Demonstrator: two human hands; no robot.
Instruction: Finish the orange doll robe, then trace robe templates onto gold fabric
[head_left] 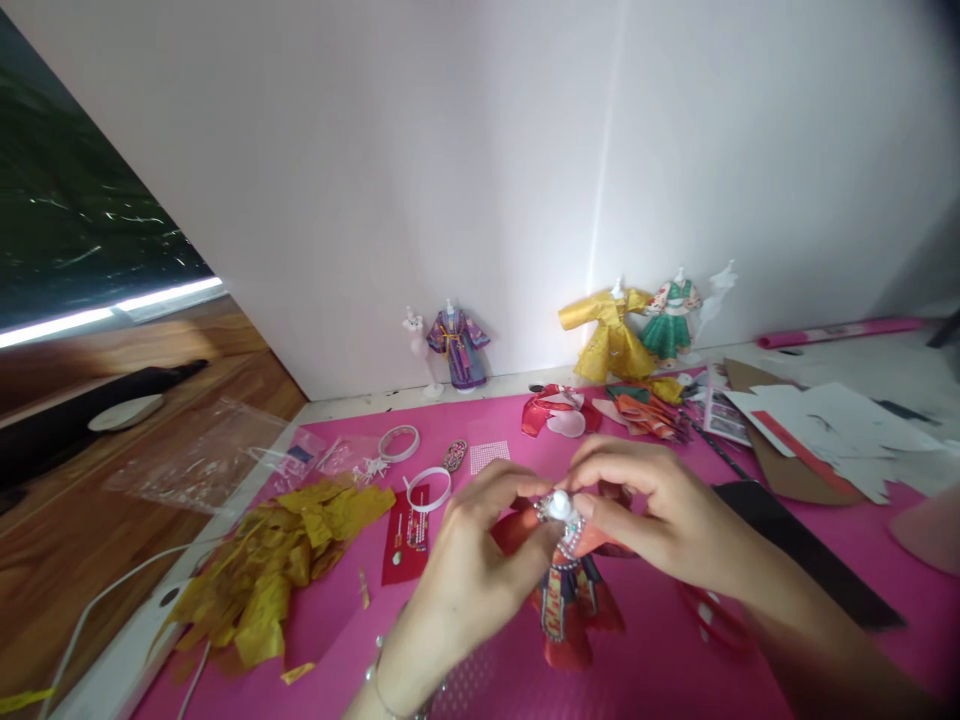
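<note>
Two sets of fingers (516, 487), nearly closed, gripping beaded, red-clad mannequin (570, 580)

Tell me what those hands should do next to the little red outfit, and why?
Maybe the right hand should gently smooth the bead strand while the left hand steadies the red outfit. Both hands' fingertips are at the white neck, where the beads lie, though fingers hide too much to tell if they sit evenly.
</note>
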